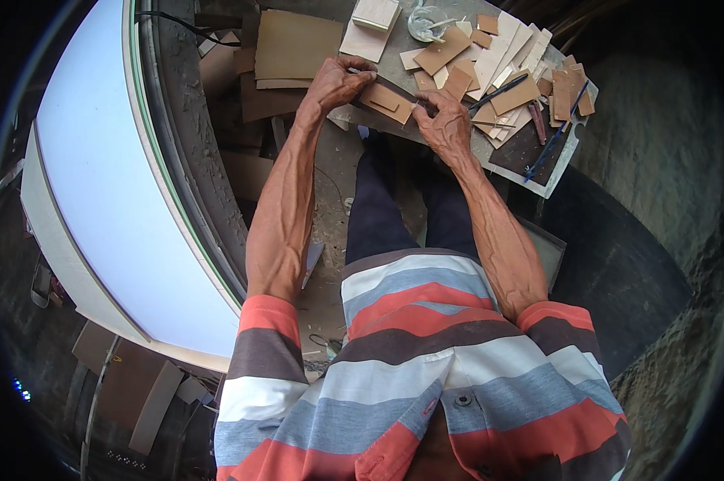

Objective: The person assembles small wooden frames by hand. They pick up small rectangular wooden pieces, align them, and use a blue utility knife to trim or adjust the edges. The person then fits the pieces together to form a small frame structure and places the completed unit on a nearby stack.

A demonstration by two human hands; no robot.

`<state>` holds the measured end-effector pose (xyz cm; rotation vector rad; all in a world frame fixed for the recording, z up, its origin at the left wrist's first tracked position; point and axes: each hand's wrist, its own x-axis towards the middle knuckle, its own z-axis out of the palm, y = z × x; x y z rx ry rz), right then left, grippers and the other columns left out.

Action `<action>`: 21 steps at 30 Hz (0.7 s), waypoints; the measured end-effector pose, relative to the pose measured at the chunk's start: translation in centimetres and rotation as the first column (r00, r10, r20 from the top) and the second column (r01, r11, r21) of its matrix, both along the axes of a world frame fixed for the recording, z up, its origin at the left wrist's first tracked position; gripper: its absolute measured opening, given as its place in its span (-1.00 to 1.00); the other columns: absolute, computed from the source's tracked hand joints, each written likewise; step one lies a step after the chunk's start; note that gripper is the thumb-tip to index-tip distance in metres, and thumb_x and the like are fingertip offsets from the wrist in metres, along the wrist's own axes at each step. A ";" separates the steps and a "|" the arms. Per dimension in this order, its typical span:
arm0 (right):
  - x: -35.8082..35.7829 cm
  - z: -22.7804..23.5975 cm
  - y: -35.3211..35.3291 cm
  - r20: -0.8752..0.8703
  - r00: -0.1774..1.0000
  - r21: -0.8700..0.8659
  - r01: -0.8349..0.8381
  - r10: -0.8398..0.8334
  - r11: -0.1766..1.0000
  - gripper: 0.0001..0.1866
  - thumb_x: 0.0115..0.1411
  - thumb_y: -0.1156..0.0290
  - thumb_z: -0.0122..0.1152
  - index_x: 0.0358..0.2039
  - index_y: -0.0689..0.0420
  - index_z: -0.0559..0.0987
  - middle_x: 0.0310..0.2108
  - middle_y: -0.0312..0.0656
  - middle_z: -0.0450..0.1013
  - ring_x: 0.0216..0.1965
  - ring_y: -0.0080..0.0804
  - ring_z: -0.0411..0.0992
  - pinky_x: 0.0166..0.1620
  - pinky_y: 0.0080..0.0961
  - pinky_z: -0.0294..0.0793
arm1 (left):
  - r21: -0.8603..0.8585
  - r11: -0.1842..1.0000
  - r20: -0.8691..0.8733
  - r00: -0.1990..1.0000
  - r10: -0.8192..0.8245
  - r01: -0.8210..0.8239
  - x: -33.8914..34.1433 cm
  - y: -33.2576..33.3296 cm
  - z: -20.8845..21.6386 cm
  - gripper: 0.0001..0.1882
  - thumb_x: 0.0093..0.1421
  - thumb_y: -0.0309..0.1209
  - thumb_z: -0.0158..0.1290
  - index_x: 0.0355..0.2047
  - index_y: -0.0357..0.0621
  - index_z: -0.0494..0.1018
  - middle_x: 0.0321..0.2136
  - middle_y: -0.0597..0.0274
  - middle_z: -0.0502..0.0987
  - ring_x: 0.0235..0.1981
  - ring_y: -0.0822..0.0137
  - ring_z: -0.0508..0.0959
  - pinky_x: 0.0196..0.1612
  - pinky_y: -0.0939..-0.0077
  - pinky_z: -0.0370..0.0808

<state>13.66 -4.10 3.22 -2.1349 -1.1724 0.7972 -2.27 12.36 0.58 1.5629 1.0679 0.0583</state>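
A small brown rectangular board (387, 104) with a smaller brown strip (380, 99) lying on its face sits between my two hands at the table's near edge. My left hand (340, 83) is closed, its fingertips pinched at the board's upper left end. At the board's right end, my right hand (446, 124) has its thumb and curled forefinger closed on the corner. The fingertips partly cover the board's ends. Just beyond my right hand lie loose brown and pale wood offcuts (443, 50), a dark pen (498, 92) and a clear container (429, 22) with whitish smears.
The grey table (395, 62) carries a pale block stack (374, 14) and a blue stick (556, 132) near its right corner. Brown sheets (298, 44) lean at the left. A large white curved panel (113, 176) fills the left side.
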 end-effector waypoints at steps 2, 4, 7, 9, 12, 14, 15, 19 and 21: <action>0.0 -0.1 -0.1 0.004 1.000 -0.003 -0.001 0.001 1.000 -0.72 0.02 0.33 0.21 -0.25 0.15 0.63 -0.28 -0.13 0.52 -0.22 -0.23 0.49 -0.12 -0.39 0.45 | -0.009 1.000 -0.005 1.000 0.003 -0.003 0.1 0.0 0.1 -0.70 0.05 -0.27 0.18 -0.27 -0.23 0.61 -0.45 0.19 0.62 -0.42 0.42 0.53 -0.29 0.48 0.48; 0.0 -0.2 -0.1 0.015 1.000 -0.002 -0.007 0.007 1.000 -0.72 0.02 0.33 0.21 -0.25 0.15 0.63 -0.27 -0.13 0.52 -0.20 -0.21 0.49 -0.10 -0.38 0.44 | -0.007 1.000 -0.007 1.000 0.007 -0.007 0.0 -0.1 0.1 -0.69 0.05 -0.27 0.18 -0.27 -0.22 0.61 -0.45 0.18 0.62 -0.42 0.42 0.53 -0.29 0.48 0.48; -0.1 0.2 0.0 0.027 1.000 0.005 -0.003 0.003 1.000 -0.73 0.04 0.30 0.21 -0.27 0.16 0.64 -0.27 -0.11 0.52 -0.19 -0.18 0.48 -0.09 -0.37 0.44 | -0.003 1.000 0.028 1.000 0.010 -0.010 -0.1 0.0 -0.2 -0.69 0.06 -0.26 0.18 -0.26 -0.22 0.61 -0.45 0.18 0.61 -0.42 0.43 0.52 -0.29 0.48 0.48; -0.2 -0.4 -0.1 0.006 0.999 -0.018 0.034 -0.034 0.999 -0.73 0.05 0.29 0.21 -0.28 0.17 0.64 -0.27 -0.10 0.52 -0.19 -0.17 0.48 -0.09 -0.35 0.43 | -0.001 1.000 0.001 1.000 0.003 -0.003 0.0 -0.1 -0.1 -0.69 0.06 -0.26 0.18 -0.26 -0.22 0.61 -0.45 0.18 0.62 -0.42 0.43 0.53 -0.29 0.49 0.48; -0.2 -0.2 0.1 -0.022 0.998 -0.058 0.066 -0.067 0.996 -0.73 0.05 0.28 0.21 -0.29 0.18 0.64 -0.27 -0.08 0.52 -0.20 -0.14 0.48 -0.09 -0.34 0.43 | -0.044 0.999 -0.035 0.999 0.015 -0.016 0.1 0.1 0.6 -0.69 0.07 -0.26 0.18 -0.26 -0.23 0.61 -0.44 0.17 0.62 -0.41 0.42 0.54 -0.27 0.48 0.48; -0.3 0.0 0.2 -0.032 0.997 -0.076 0.072 -0.074 0.995 -0.73 0.06 0.28 0.21 -0.30 0.19 0.64 -0.28 -0.08 0.52 -0.21 -0.14 0.48 -0.10 -0.33 0.43 | -0.075 0.997 -0.046 0.999 0.023 -0.026 0.1 0.2 0.7 -0.69 0.07 -0.26 0.18 -0.26 -0.23 0.61 -0.44 0.17 0.62 -0.40 0.42 0.54 -0.26 0.48 0.49; -0.3 0.1 0.3 -0.033 0.997 -0.080 0.073 -0.076 0.994 -0.73 0.05 0.28 0.20 -0.30 0.19 0.63 -0.28 -0.08 0.52 -0.21 -0.13 0.48 -0.10 -0.33 0.43 | -0.083 0.996 -0.045 0.999 0.022 -0.026 0.1 0.2 0.8 -0.70 0.08 -0.27 0.18 -0.26 -0.23 0.61 -0.44 0.18 0.62 -0.40 0.41 0.54 -0.25 0.48 0.49; -0.4 0.0 0.3 -0.045 0.995 -0.082 0.083 -0.087 0.993 -0.73 0.06 0.28 0.20 -0.30 0.19 0.63 -0.28 -0.08 0.52 -0.22 -0.14 0.49 -0.12 -0.32 0.43 | -0.042 0.998 0.007 0.999 -0.036 0.037 -0.2 0.5 0.5 -0.74 0.13 -0.32 0.18 -0.23 -0.23 0.60 -0.42 0.23 0.61 -0.37 0.46 0.51 -0.24 0.52 0.46; -0.4 0.0 0.4 -0.048 0.995 -0.078 0.084 -0.087 0.993 -0.73 0.06 0.28 0.20 -0.30 0.18 0.63 -0.29 -0.08 0.52 -0.24 -0.14 0.49 -0.13 -0.32 0.44 | -0.019 0.997 -0.004 0.997 -0.079 0.078 -0.3 0.7 0.4 -0.73 0.13 -0.33 0.17 -0.22 -0.24 0.59 -0.41 0.22 0.61 -0.37 0.45 0.52 -0.23 0.52 0.46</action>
